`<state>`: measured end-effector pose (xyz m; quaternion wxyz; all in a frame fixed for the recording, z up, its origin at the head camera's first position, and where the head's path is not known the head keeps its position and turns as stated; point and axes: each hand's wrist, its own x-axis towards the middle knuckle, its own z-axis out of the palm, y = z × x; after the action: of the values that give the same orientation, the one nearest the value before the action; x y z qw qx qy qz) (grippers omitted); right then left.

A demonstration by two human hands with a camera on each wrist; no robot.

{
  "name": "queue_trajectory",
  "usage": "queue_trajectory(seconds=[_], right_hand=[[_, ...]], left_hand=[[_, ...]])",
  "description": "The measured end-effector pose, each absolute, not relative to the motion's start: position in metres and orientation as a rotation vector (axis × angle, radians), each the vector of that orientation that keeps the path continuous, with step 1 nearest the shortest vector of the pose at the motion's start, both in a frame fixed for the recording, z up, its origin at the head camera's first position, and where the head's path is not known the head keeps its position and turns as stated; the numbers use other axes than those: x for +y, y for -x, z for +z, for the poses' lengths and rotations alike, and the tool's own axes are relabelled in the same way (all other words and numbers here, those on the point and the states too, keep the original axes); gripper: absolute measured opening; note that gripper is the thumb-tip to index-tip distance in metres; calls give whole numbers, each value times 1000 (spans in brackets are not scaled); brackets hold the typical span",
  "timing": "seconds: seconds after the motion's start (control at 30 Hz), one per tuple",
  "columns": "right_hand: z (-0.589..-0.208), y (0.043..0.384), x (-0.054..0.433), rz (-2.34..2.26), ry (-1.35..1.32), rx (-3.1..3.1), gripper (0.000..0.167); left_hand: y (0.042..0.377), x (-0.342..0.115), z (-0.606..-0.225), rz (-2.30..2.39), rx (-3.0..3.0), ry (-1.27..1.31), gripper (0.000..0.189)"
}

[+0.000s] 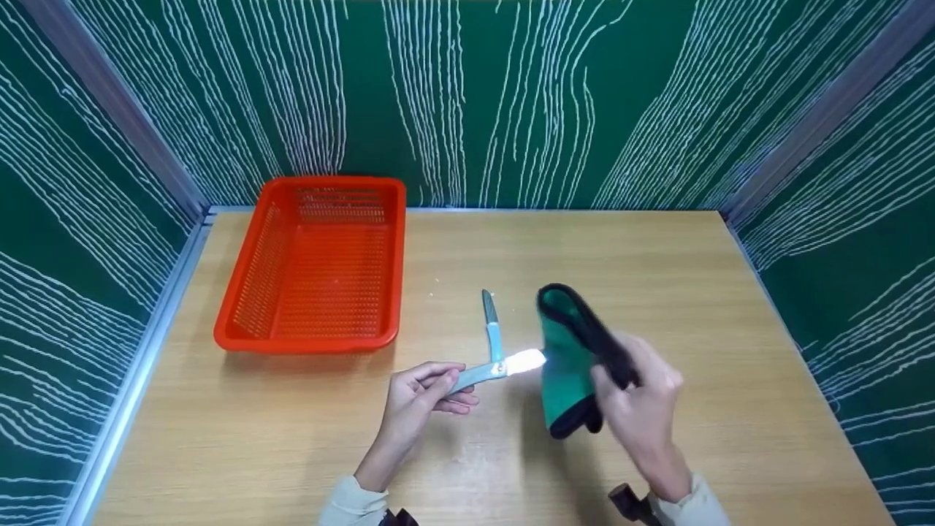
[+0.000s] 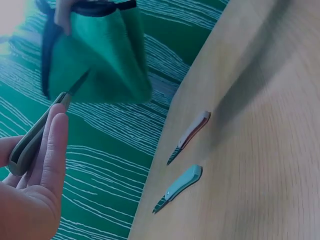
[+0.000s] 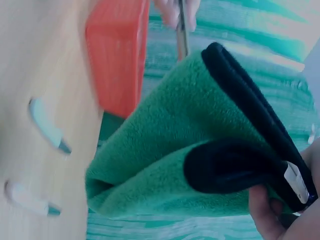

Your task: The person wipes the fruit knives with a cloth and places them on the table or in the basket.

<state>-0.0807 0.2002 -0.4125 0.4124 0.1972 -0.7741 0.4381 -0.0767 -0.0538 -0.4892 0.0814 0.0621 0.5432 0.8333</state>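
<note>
My left hand [image 1: 420, 398] holds a knife by its grey-blue handle [image 1: 475, 378], pinched between thumb and fingers. Its blade [image 1: 524, 361] glares white and points right, at a green cloth [image 1: 562, 369] with black edging. Whether the tip touches the cloth I cannot tell. My right hand [image 1: 646, 402] grips the folded cloth by its black border, above the table; a white label [image 3: 296, 182] shows near the fingers in the right wrist view. On the table lie a teal-handled knife [image 2: 184, 182] and a pale, pinkish-handled knife [image 2: 194, 131]. Only one lying knife [image 1: 494, 337] shows in the head view.
A red plastic basket [image 1: 310, 343] stands at the back left of the wooden table [image 1: 292, 438]. Green panels with white wavy lines [image 1: 482, 109] enclose the table at the back and both sides. Tiny pale crumbs lie near the basket's right side.
</note>
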Motion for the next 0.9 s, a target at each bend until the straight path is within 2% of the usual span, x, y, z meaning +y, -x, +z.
queue_trajectory(seconds=[0.27,0.5,0.9], right_hand=[[-442,72,173,943,-805,-2102,50],[-453,69,164,685,-864,-2251,48],[-449,72,177,547,-821,-2339,46]], left_hand=[[76,-51,-486,2536,1545,-197,32],[73,-51,-486,2542,1590,-233,32],[72,-52,-490,2553,1567,-261,30]])
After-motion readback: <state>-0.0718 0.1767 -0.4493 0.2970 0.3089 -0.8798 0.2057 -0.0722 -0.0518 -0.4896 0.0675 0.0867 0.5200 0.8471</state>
